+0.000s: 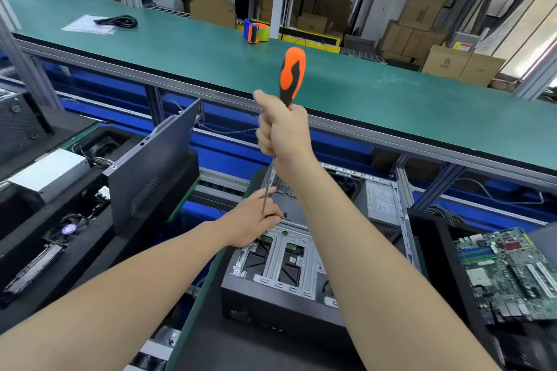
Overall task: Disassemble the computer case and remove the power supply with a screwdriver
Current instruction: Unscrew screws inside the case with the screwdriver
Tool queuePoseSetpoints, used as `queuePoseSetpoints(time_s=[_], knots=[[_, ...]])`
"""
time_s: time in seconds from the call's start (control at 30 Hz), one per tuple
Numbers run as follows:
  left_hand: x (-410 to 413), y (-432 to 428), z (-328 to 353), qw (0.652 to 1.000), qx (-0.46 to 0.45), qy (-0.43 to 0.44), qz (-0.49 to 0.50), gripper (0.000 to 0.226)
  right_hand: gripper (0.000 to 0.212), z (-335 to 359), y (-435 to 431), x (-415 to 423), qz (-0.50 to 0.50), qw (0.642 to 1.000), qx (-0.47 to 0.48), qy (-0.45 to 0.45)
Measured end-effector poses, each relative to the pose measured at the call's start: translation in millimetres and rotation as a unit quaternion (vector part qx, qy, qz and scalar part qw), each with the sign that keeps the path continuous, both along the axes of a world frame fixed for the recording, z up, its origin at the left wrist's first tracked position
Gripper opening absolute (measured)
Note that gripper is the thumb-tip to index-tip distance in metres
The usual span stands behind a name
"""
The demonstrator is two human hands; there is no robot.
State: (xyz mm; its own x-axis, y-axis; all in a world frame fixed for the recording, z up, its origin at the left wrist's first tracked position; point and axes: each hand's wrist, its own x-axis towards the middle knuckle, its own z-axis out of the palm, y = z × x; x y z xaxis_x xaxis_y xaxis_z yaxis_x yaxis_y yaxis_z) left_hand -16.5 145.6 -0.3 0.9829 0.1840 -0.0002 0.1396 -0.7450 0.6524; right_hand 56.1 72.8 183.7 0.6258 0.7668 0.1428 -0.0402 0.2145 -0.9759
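Observation:
An open black computer case [271, 307] lies below me with its metal drive cage [283, 259] facing up. The silver power supply [382, 202] sits in the case's far right corner. My right hand [281, 132] grips the lower part of an orange-and-black screwdriver [291, 75], held upright, its long shaft running down into the case. My left hand [256, 215] rests on the case's upper edge, with its fingers pinched around the shaft near the tip. The tip itself is hidden by those fingers.
A removed dark side panel [150, 172] leans upright at left, beside another opened machine [48, 175]. A bare green motherboard [512, 271] lies at right. A long green workbench [211, 48] runs behind, holding a tape dispenser [256, 31] and a black cable [117, 21].

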Motion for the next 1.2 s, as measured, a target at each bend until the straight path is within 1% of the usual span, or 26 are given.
queuePoseSetpoints(time_s=[0.1, 0.2, 0.3, 0.37, 0.4, 0.47, 0.5, 0.53, 0.6, 0.63, 0.7, 0.73, 0.8, 0.87, 0.97, 1.0, 1.07, 1.13, 1.2], knots=[[1, 2, -6, 1.0, -0.015, 0.002, 0.012, 0.022, 0.054, 1, -6, 12, 0.176, 0.984, -0.008, -0.01], [3, 2, -7, 1.0, -0.015, -0.002, 0.009, 0.021, 0.051, 2, -8, 17, 0.294, 0.956, -0.012, 0.002], [3, 2, -6, 1.0, -0.017, -0.005, 0.011, 0.021, 0.045, 4, -7, 20, 0.369, 0.929, -0.011, 0.015], [2, 1, -4, 1.0, -0.023, -0.004, 0.011, 0.021, 0.044, 4, -7, 22, 0.381, 0.924, -0.009, 0.028], [2, 0, -2, 1.0, -0.023, -0.004, 0.009, 0.022, 0.046, 4, -7, 22, 0.371, 0.928, -0.012, 0.034], [2, -1, 1, 1.0, -0.028, -0.004, 0.01, 0.022, 0.05, 6, -7, 20, 0.317, 0.948, -0.02, 0.028], [1, -2, 2, 0.999, -0.033, -0.004, 0.014, 0.023, 0.05, 7, -6, 17, 0.272, 0.962, -0.023, 0.02], [1, -2, 3, 0.999, -0.037, -0.004, 0.017, 0.023, 0.048, 9, -5, 12, 0.212, 0.977, -0.032, 0.011], [0, -2, 3, 1.0, -0.028, -0.006, 0.009, 0.025, 0.043, 9, -2, -1, 0.045, 0.996, -0.073, 0.007], [0, -2, 3, 1.0, -0.021, -0.008, 0.004, 0.027, 0.043, 8, -1, -7, -0.052, 0.995, -0.087, 0.009], [0, -2, 3, 1.0, -0.016, -0.006, 0.009, 0.032, 0.044, 7, 1, -19, -0.218, 0.973, -0.075, 0.006], [0, -3, 3, 1.0, -0.01, -0.005, 0.012, 0.034, 0.045, 7, 2, -22, -0.264, 0.963, -0.06, 0.004], [-2, -3, 3, 1.0, 0.009, -0.007, 0.006, 0.032, 0.05, 7, 6, -25, -0.294, 0.955, -0.047, 0.004], [-2, -4, 3, 1.0, -0.006, -0.012, 0.012, 0.032, 0.057, 8, 8, -26, -0.27, 0.962, -0.045, 0.012], [-2, -4, 3, 0.998, -0.055, -0.01, 0.013, 0.037, 0.055, 8, 7, -17, -0.18, 0.983, -0.044, -0.014], [-2, -3, 2, 0.999, -0.05, -0.009, 0.004, 0.034, 0.054, 8, 4, -13, -0.125, 0.991, -0.038, -0.026], [-1, -1, 0, 1.0, -0.015, -0.006, 0.0, 0.026, 0.053, 8, -3, -2, 0.026, 0.999, -0.015, -0.033], [-1, -1, -1, 1.0, -0.008, -0.007, 0.008, 0.025, 0.051, 8, -9, 8, 0.156, 0.987, -0.006, -0.03], [0, -1, -2, 1.0, -0.018, -0.016, 0.014, 0.023, 0.049, 8, -12, 12, 0.245, 0.969, -0.008, -0.02]])
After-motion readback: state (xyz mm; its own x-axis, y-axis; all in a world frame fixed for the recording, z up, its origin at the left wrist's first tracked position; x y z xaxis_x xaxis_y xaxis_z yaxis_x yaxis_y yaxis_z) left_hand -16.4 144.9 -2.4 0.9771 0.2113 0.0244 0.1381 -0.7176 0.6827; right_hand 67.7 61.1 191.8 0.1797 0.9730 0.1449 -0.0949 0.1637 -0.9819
